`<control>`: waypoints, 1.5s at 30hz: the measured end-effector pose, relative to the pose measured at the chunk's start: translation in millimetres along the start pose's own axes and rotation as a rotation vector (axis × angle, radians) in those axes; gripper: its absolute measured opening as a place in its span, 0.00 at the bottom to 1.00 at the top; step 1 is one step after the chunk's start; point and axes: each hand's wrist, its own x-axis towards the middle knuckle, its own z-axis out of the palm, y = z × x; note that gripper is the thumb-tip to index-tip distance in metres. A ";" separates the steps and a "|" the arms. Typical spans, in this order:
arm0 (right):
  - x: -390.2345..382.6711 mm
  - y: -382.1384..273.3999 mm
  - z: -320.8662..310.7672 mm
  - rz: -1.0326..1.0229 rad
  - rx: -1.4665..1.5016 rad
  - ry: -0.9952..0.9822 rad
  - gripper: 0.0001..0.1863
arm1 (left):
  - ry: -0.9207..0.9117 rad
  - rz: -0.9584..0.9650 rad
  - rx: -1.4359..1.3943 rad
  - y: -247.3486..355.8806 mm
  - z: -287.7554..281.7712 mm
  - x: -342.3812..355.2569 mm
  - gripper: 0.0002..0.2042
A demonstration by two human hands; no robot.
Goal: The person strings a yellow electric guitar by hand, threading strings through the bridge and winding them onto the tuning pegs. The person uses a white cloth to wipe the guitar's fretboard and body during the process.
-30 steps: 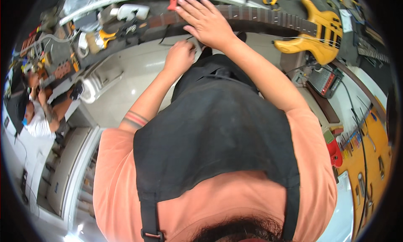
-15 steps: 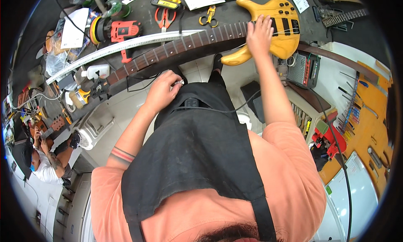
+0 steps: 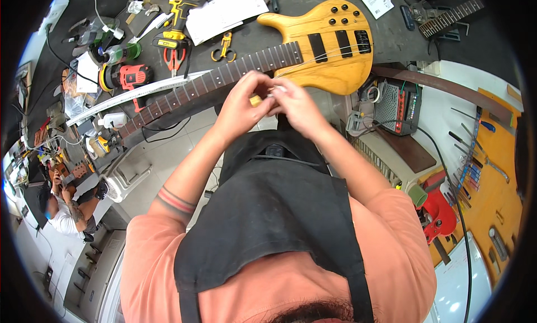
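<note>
A yellow wood-bodied bass guitar (image 3: 341, 76) lies on the dark bench, its black pickups and knobs facing up. Its dark fretted neck (image 3: 207, 83) stretches away to the left. Loose thin strings (image 3: 321, 58) run from the bridge toward my hands. My left hand (image 3: 246, 103) and my right hand (image 3: 299, 107) meet in front of the body, near the neck joint. Fingers of both are closed and pinched together at the tips. Something small sits between them, but I cannot make it out. The bass's lower horn is mostly hidden behind my hands.
Left of the bass lie scissors (image 3: 224, 50), red-handled pliers (image 3: 174, 59), a yellow cordless drill (image 3: 182, 12), a red polisher (image 3: 130, 76) and papers (image 3: 226, 15). An amplifier (image 3: 398, 107) stands at right below the bench edge. Another person (image 3: 64, 211) handles a guitar at far left.
My right hand has left the bass body and come down to meet my left hand, which has risen from my lap. The view has shifted, so the bass sits further left.
</note>
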 end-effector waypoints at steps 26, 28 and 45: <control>-51.0 -9.3 -116.9 0.223 -0.201 -0.045 0.23 | 0.230 -0.081 0.985 -83.4 20.4 -29.8 0.45; -45.6 -11.6 -114.5 0.289 -0.229 -0.130 0.22 | 0.368 -0.200 1.112 -116.8 -27.9 -83.4 0.45; -71.0 55.8 -71.6 0.111 -0.583 -0.028 0.18 | 0.439 -0.190 1.164 -143.9 -95.0 -134.9 0.38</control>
